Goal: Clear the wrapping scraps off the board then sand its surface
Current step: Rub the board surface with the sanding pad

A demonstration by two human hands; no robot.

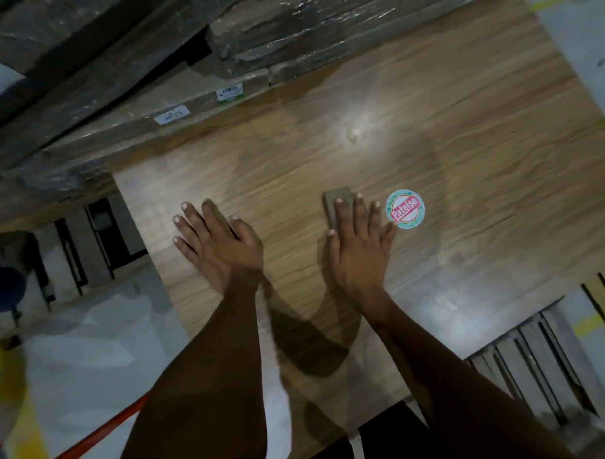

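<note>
Head view: left hand (219, 242) flat on board (462, 138), fingers spread, holding nothing. At its 3 o'clock, right hand (358, 241) presses sanding block (338, 200) with straight fingers.

We take this for a warehouse or furniture stockroom. Far and left: stacked flat packs (287, 34) bound in clear film, with printed labels (230, 92) stuck on. Beside them lies a large wood-grain board (462, 138) bearing a round brand sticker (405, 209). Bare grey concrete floor (92, 339), marked with yellow painted lines (587, 324). Near right: dark slatted frames (525, 369) in a row. Near left: an orange bar (95, 439).
</note>
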